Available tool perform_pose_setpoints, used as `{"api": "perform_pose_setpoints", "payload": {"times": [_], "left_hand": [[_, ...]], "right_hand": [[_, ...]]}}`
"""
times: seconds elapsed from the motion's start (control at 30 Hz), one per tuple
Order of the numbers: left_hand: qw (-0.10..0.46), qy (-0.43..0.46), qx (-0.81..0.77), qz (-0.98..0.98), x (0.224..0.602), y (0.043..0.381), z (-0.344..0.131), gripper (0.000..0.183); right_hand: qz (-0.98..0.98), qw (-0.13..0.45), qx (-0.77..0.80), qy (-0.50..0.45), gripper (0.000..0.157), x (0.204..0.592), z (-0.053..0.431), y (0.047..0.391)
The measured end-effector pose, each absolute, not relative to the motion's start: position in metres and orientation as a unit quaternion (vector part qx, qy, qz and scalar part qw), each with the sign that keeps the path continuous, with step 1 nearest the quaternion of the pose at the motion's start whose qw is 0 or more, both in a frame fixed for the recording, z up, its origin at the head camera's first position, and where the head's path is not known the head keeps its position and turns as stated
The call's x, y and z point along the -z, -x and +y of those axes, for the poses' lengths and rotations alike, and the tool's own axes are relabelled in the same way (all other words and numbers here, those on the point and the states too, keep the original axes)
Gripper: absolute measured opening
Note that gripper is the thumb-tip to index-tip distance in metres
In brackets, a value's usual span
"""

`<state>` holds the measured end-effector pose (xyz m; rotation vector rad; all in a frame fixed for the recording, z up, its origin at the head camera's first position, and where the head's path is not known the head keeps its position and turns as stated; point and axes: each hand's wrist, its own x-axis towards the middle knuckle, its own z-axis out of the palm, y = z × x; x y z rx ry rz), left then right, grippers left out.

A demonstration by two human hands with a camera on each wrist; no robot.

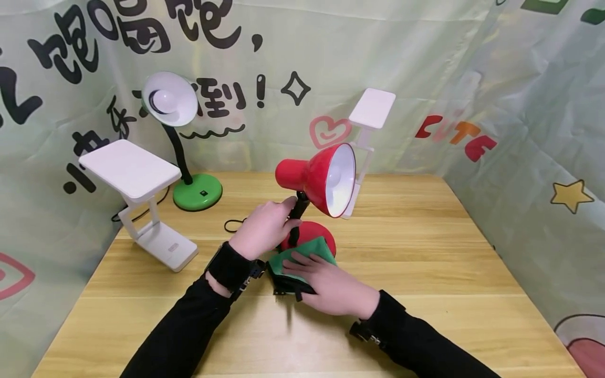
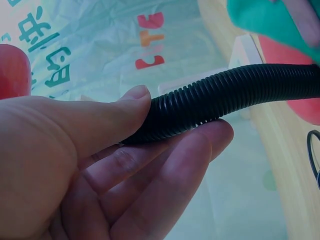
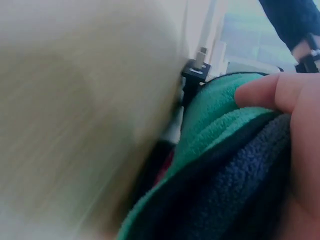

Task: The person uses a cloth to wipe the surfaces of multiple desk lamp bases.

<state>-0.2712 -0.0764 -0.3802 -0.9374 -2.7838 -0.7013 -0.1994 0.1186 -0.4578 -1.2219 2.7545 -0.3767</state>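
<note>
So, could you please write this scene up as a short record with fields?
Left hand: grips the black ribbed neck of the red lamp
Right hand: presses a green cloth on the lamp's red base
Surface: wooden table
Nearby: green-based lamp, white folding lamp, second white lamp

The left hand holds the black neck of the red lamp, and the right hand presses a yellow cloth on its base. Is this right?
Not quite: the cloth is green, not yellow, as the head view shows. The left hand does hold the black neck of the red lamp, and the right hand presses the cloth on its base.
</note>
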Motion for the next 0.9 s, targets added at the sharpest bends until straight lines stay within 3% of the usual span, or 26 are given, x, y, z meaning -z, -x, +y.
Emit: {"api": "perform_pose_setpoints", "payload": {"times": [0.27,0.57,0.9], "left_hand": [[0.060,0.309,0.232,-0.921,0.379,0.271,-0.075,0.020],[0.049,0.307,0.236,-0.921,0.379,0.271,-0.074,0.020],[0.055,0.308,0.232,-0.921,0.380,0.271,-0.073,0.020]], "right_hand": [[0.916,0.144,0.217,0.305,0.054,0.445,0.160,0.194],[0.936,0.125,0.266,0.193,0.059,0.448,0.195,0.211],[0.934,0.131,0.280,0.178,0.072,0.454,0.167,0.260]]}}
